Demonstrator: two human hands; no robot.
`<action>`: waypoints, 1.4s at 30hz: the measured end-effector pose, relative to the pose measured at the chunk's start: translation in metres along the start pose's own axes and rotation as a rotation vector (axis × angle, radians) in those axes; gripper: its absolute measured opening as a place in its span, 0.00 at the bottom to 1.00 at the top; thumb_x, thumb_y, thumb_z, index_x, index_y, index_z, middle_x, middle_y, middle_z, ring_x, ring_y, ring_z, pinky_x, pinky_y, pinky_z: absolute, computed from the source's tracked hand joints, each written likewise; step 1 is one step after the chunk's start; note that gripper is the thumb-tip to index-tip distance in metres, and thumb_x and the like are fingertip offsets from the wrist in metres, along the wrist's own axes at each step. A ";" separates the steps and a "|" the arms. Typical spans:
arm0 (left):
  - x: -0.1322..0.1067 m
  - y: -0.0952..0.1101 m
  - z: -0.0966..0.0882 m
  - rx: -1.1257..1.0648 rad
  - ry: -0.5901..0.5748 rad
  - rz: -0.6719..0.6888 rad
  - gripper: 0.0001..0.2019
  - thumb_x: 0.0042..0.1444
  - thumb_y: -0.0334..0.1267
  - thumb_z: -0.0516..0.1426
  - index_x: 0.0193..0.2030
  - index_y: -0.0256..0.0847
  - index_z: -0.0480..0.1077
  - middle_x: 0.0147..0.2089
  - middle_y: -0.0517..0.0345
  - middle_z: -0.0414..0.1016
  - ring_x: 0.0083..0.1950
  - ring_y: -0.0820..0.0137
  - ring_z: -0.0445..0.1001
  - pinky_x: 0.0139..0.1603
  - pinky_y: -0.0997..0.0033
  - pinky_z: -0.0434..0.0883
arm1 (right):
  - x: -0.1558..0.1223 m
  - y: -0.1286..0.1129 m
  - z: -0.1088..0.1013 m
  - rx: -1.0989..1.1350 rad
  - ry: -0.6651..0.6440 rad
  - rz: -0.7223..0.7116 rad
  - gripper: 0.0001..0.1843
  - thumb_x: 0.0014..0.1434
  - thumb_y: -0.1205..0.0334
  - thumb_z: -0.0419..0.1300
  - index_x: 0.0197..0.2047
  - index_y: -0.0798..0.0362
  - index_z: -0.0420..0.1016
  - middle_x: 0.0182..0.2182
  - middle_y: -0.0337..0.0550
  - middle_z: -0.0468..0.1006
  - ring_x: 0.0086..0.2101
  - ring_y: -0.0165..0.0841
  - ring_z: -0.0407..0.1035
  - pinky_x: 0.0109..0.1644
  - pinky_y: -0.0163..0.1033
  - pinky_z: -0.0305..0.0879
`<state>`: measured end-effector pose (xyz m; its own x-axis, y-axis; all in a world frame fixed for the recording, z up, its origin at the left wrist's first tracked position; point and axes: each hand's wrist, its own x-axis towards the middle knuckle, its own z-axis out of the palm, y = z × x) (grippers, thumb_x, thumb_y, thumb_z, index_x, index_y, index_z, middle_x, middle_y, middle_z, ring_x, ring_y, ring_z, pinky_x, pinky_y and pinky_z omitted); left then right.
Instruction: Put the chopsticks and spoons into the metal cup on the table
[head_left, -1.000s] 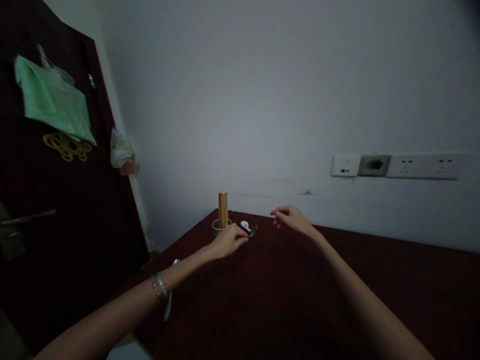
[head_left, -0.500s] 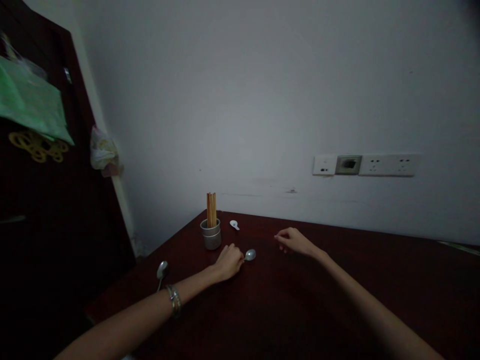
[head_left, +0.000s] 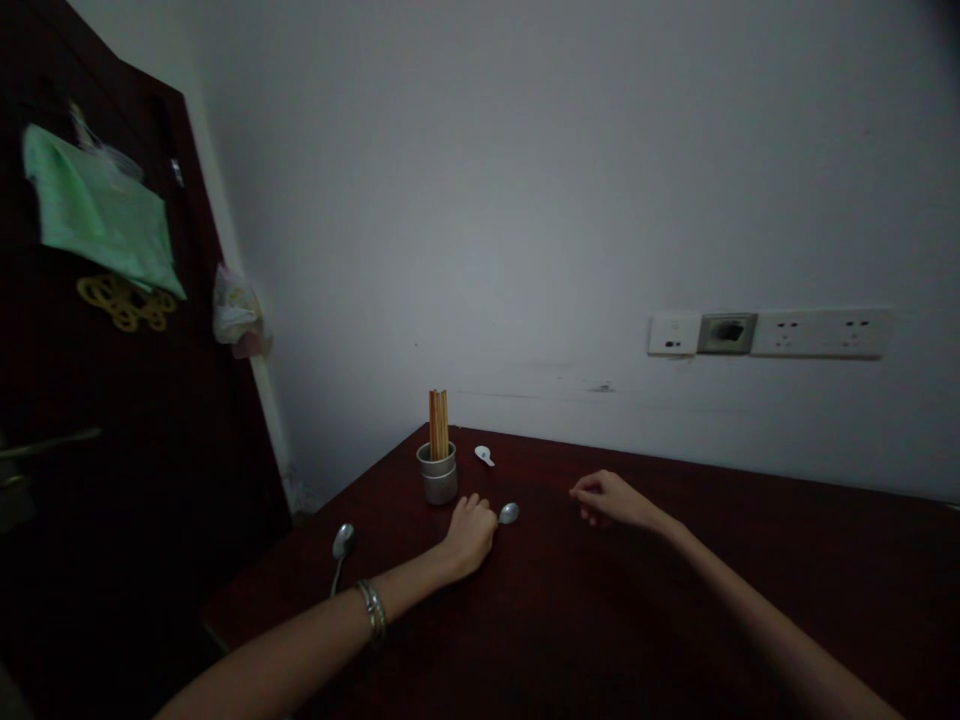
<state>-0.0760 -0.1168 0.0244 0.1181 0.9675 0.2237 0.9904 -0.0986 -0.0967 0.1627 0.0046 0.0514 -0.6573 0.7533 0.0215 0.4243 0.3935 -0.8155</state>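
My left hand [head_left: 470,536] lies low on the dark red table with its fingers closed round the handle of a metal spoon [head_left: 509,513]. The spoon's bowl sticks out to the right of the hand; most of its handle is hidden. To the right, my right hand [head_left: 611,500] hovers over the table, fingers curled and thumb close to the index finger, with nothing visible in it. Just behind my left hand stands a metal cup [head_left: 440,482] holding several wooden chopsticks [head_left: 439,425]. A short white spoon [head_left: 484,456] lies behind, near the wall.
Another metal spoon [head_left: 343,541] lies at the table's left side, its handle partly behind my left forearm. The wall with sockets [head_left: 817,333] borders the table's back edge. At left is a dark door [head_left: 172,420] with a green cloth [head_left: 105,205] hanging on it.
The view has turned slightly left, so everything sits farther right in the picture. My right hand has drawn a little away from the held spoon. My left hand keeps its grip.
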 end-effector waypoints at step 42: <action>0.074 -0.164 -0.046 -1.296 0.281 -0.564 0.08 0.44 0.37 0.60 0.29 0.32 0.73 0.30 0.50 0.76 0.34 0.66 0.73 0.34 0.71 0.69 | 0.013 -0.028 -0.019 0.003 -0.103 -0.019 0.17 0.51 0.52 0.53 0.35 0.58 0.72 0.26 0.47 0.74 0.24 0.28 0.68 0.22 0.30 0.60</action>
<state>-0.2266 -0.0399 0.1019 -0.4451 0.8861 0.1295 0.2575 -0.0118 0.9662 0.1541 0.0134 0.0854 -0.7260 0.6873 -0.0223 0.4090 0.4055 -0.8175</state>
